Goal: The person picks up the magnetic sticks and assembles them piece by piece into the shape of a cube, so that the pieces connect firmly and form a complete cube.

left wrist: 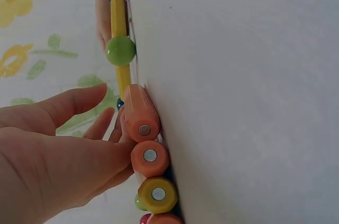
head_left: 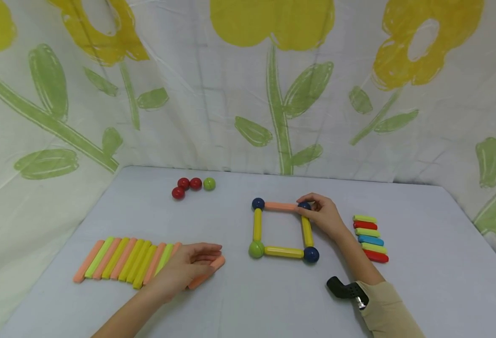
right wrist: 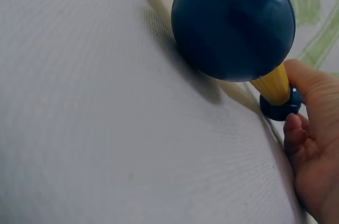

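Magnetic sticks and balls form a square on the white table, with a green ball [head_left: 256,249] at its near left corner and blue balls at the others. My right hand [head_left: 324,217] pinches the far right blue ball [head_left: 304,206] between thumb and fingers. An orange stick [head_left: 285,206] makes the far side; the other three sides are yellow. Left of the square, my left hand [head_left: 190,265] touches another orange stick [head_left: 207,273] with its thumb, the other fingers loosely extended. In the left wrist view, this orange stick [left wrist: 141,115] shows a metal disc at its end.
A row of orange, green and yellow sticks [head_left: 123,260] lies at the left, partly hidden by my left hand. Several red balls and a green ball [head_left: 209,183] sit at the back. Shorter coloured sticks [head_left: 371,240] are lined up on the right.
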Demonstrator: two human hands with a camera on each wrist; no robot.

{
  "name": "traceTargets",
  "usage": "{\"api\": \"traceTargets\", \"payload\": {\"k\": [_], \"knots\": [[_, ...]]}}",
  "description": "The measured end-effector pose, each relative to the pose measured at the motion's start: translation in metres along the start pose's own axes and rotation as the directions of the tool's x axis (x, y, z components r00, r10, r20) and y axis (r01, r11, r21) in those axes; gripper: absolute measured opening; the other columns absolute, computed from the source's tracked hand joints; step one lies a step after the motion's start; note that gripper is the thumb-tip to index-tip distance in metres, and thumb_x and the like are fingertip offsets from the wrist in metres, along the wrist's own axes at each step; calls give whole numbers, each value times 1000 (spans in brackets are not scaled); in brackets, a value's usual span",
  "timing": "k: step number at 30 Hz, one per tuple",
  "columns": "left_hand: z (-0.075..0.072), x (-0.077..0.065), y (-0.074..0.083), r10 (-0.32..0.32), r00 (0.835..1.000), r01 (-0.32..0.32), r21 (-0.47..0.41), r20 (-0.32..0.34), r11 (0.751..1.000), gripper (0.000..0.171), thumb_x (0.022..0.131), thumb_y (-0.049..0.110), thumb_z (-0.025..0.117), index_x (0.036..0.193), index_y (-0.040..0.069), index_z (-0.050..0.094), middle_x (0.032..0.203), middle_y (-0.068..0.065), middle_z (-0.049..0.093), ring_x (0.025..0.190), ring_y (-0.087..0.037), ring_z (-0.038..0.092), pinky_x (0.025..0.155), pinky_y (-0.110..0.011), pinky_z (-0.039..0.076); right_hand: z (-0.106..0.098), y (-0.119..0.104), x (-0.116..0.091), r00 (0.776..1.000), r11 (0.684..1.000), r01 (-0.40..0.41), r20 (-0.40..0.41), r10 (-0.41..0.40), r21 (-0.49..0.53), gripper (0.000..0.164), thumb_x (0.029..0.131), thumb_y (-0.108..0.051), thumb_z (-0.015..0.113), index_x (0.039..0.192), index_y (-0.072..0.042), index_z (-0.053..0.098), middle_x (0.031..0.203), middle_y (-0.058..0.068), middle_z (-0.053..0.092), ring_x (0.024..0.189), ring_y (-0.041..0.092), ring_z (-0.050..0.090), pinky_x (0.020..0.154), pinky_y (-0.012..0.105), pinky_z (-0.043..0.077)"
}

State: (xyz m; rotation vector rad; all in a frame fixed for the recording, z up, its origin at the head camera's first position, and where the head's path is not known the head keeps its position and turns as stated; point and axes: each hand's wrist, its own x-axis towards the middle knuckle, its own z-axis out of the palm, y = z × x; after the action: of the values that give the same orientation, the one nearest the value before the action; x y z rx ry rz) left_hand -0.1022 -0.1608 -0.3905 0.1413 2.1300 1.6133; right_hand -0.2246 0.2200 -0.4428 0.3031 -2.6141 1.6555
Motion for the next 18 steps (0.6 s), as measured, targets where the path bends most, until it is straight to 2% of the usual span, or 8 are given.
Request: {"api": "traceTargets", "payload": {"k": [8, 18], "knots": [[4, 2, -1, -7, 1000, 7, 21, -21, 1000, 45, 99, 1, 68, 143, -6, 60, 138, -20, 66, 120, -25, 64, 101, -33, 58, -2, 3, 2, 1000, 999, -16, -12, 16, 36, 28, 100, -18, 75, 121, 0, 71, 111, 7, 67, 69, 11, 50, 59, 20, 44], [12, 7, -6, -9, 998, 16, 134, -57, 991, 42, 93, 4, 77, 134, -1, 69, 125, -7, 72, 106, -19, 64, 94, -32, 60, -2, 5, 2, 999, 999, -34, -16, 34, 42, 28, 102, -19, 73, 123, 0, 71, 114, 12, 67, 74, 13, 50, 61, 21, 44]]}}
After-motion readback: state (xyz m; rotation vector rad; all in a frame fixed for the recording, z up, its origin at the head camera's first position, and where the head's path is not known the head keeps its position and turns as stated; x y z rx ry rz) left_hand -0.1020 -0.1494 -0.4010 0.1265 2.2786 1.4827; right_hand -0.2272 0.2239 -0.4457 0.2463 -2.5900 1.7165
